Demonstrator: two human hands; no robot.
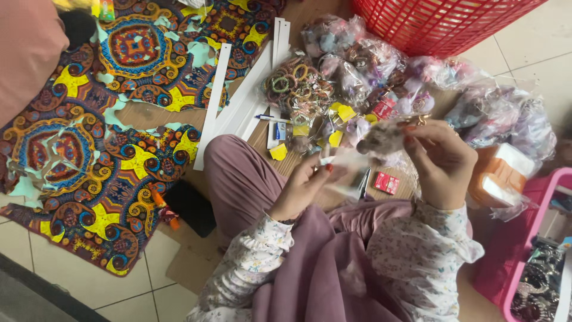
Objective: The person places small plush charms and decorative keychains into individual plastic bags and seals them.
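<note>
Left hand: the left hand is curling its fingers and pinching the near end of a small clear plastic packet, just in front of the red basket and well below it in the view.
Right hand: the right hand is pinching a small fuzzy grey-pink item between thumb and fingertips, holding it at the far end of the packet; whether the item is inside the packet or just at its mouth is too blurred to tell.
Packet: it is stretching between the two hands, raised above the person's mauve-trousered knee.
Pile of bagged trinkets: clear bags of hair ties and small ornaments are lying just in front of the red basket, beyond the hands.
Yellow tags: small yellow pieces are lying among those bags.
White strips: long white card strips are lying to the left of the red basket, beside the bags.
Patterned cloth: a bright patterned cloth is spreading over the floor far to the left of the basket.
Red box: a small red box is lying on the floor under the hands.
Pink basket: a pink basket is standing well below the red basket, at the right edge.
</note>
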